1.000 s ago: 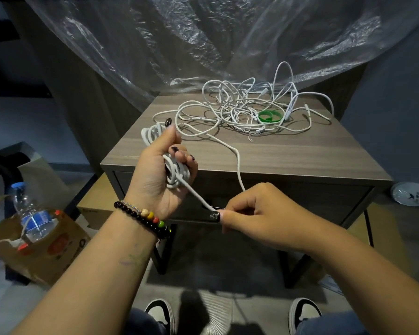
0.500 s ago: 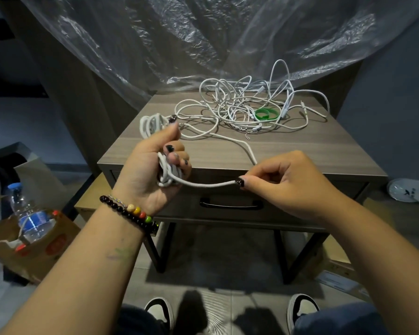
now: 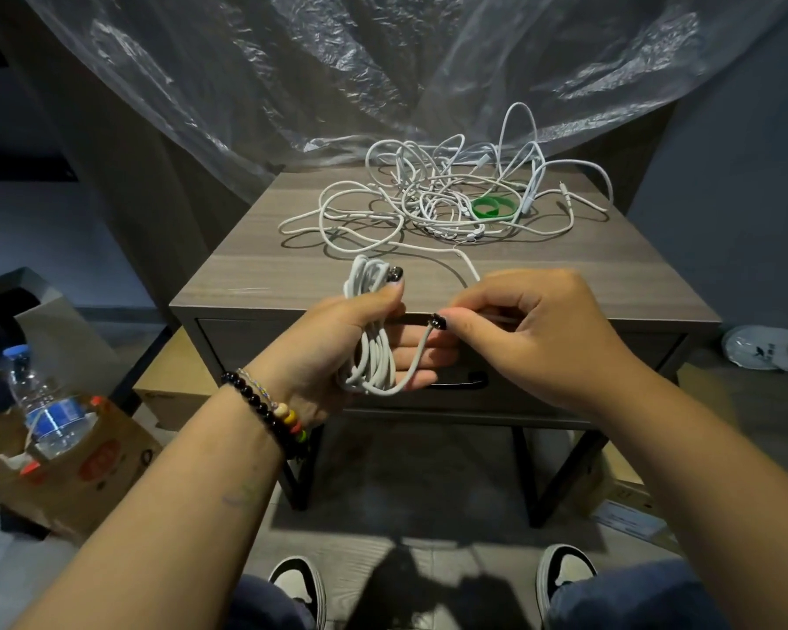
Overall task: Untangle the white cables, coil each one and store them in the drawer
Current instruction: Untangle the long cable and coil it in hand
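Now the right hand (image 3: 533, 338) is sitting much closer to the left hand (image 3: 360, 343) than half a second ago, when a straight run of cable was stretched between them; that run is now hanging as a short slack loop under the left palm. The left fingers (image 3: 424, 356), curled before, are lying straighter under the coiled cable (image 3: 371, 352), with the thumb pressing the coil's top against them. The right fingers are pinching the loose strand (image 3: 421, 347) just beside the coil, thumb tip on it, and the strand is running on past the right hand to the tangled cables (image 3: 446, 197) piled at the back of the table (image 3: 255, 270). A green band (image 3: 494, 206) is lying in that tangle. The drawer (image 3: 246, 343) below the tabletop is closed. Down on the left, a water bottle (image 3: 42, 402) is standing in a brown paper bag (image 3: 96, 466); its blue label and the bag's red printing are too blurred to read.
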Tool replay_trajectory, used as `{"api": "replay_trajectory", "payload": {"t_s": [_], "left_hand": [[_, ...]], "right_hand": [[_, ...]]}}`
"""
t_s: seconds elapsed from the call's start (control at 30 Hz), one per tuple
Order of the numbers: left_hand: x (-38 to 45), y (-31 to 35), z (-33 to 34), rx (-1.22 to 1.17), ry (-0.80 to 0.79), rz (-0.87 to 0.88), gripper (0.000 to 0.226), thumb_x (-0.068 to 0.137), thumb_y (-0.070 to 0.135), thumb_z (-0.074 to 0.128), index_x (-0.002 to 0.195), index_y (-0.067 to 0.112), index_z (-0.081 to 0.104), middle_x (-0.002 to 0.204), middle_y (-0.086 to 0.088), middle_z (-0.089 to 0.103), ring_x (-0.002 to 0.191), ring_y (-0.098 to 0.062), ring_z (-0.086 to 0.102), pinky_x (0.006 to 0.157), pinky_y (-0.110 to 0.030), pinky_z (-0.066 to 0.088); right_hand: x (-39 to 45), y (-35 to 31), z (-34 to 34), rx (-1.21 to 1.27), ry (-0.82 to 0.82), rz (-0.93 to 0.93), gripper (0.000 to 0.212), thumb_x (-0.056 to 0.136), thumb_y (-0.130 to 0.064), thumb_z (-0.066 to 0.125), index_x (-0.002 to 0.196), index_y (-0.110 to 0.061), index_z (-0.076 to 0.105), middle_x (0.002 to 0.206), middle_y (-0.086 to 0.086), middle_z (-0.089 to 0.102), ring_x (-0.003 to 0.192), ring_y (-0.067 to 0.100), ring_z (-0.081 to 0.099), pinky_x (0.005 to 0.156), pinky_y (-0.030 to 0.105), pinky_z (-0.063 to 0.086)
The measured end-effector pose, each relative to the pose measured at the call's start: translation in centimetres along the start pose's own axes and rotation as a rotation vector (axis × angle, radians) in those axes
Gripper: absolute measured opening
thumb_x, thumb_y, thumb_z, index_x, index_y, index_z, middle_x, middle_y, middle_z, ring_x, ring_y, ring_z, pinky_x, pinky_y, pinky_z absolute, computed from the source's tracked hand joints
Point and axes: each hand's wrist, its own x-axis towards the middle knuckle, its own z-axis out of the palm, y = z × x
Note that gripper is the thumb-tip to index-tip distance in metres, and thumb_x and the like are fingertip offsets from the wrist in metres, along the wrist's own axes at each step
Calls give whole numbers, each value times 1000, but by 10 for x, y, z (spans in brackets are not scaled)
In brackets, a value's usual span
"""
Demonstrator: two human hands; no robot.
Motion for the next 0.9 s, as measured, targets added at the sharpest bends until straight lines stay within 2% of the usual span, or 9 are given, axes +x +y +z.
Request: {"api": "replay_trajectory", "payload": {"t_s": [0.13,0.23,0.4,0.57,0.63,0.73,0.83,0.87,0.9], "left_hand": [[1,-1,2,74,31,-31,32,94,33,50,98,2,57,73,-15,70,57,-18,69,49,-25,57],[3,-3,1,126,50,-7,27,96,33,49,94,6,53,58,-5,61,43,-11,55,40,-18,45],[9,4,-10,212,160,50,25,98,29,48,81,10,48,51,-4,50,36,-10,43,38,-15,38],[7,13,-26,237,246,190,20,98,23,50,80,13,48,49,-1,45,37,-11,40,38,-15,36],[3,13,-29,262,210,219,20,96,22,52,77,14,48,51,-2,44,39,-11,41,39,-17,39],[-4,9,-26,354,123,230,20,80,28,62,79,10,53,55,-3,46,42,-11,44,42,-20,42],[-7,5,-23,463,58,190,44,66,30,67,97,-1,58,63,-9,50,44,-12,47,41,-19,43],[-6,3,-22,493,37,169,48,65,27,68,100,-4,58,67,-13,50,44,-12,47,41,-18,42],[-7,1,-20,499,20,145,42,68,23,69,97,-6,60,70,-16,50,43,-12,47,41,-18,40]], "right_hand": [[0,1,3,-14,-2,-35,17,83,-26,66,81,-13,77,74,-9,71,69,5,64,64,25,51],[-1,0,2,-10,-45,-39,17,83,-29,66,82,-16,78,74,-9,71,68,6,64,62,25,50],[2,13,-11,-3,-80,41,10,82,-24,74,77,-16,77,63,-9,66,59,7,59,54,21,43],[3,23,-26,-66,0,53,9,83,-27,71,80,-20,76,69,-4,70,65,14,63,60,33,49],[1,25,-30,-76,40,62,4,83,-27,71,83,-24,75,73,-10,70,68,10,64,62,31,50],[-1,26,-28,-106,64,64,6,84,-26,70,87,-24,75,75,-17,66,72,4,63,61,17,48],[-1,26,-24,-126,128,73,4,84,-25,71,85,-24,75,70,-22,61,66,-1,58,57,9,40],[0,26,-22,-133,150,75,3,84,-25,71,84,-24,75,68,-22,60,64,-1,57,56,8,38],[0,26,-20,-138,171,77,4,84,-25,71,82,-23,75,66,-19,61,63,2,56,55,9,37]]}}
